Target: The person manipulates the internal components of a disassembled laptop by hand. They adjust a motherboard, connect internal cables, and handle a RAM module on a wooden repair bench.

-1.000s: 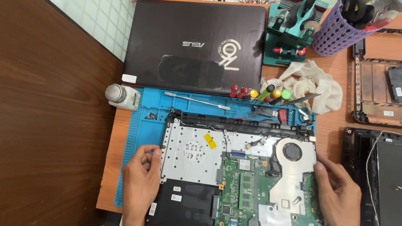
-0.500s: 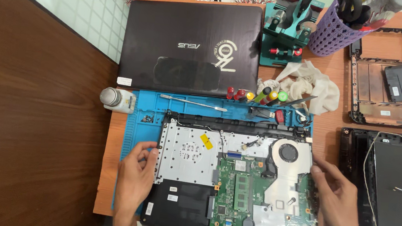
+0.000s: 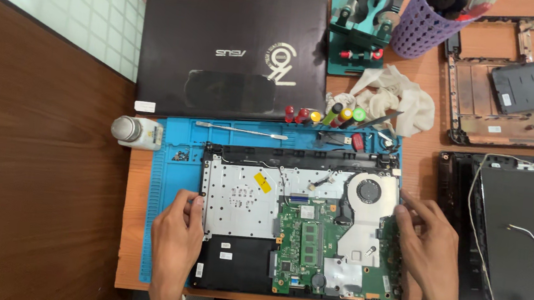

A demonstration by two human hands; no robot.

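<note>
Currently the opened laptop base (image 3: 298, 231) lies flat on the blue mat (image 3: 168, 160). Left hand (image 3: 177, 239) and right hand (image 3: 427, 247) press curled fingers against its side edges, not clamped. Judged rigid, moderately heavy, board fragile; grip rims only. Little room beyond the fingers: another chassis (image 3: 519, 239) sits just outside the right hand.

A matt silvery metal plate (image 3: 239, 196) and a glossy green circuit board (image 3: 310, 245) are seen inside the opened laptop (image 3: 298, 228). A smooth blue rubbery mat (image 3: 176, 180) is laid on the reddish wooden bench (image 3: 423, 152); crumpled white cloth (image 3: 396, 94) lies nearby.
</note>
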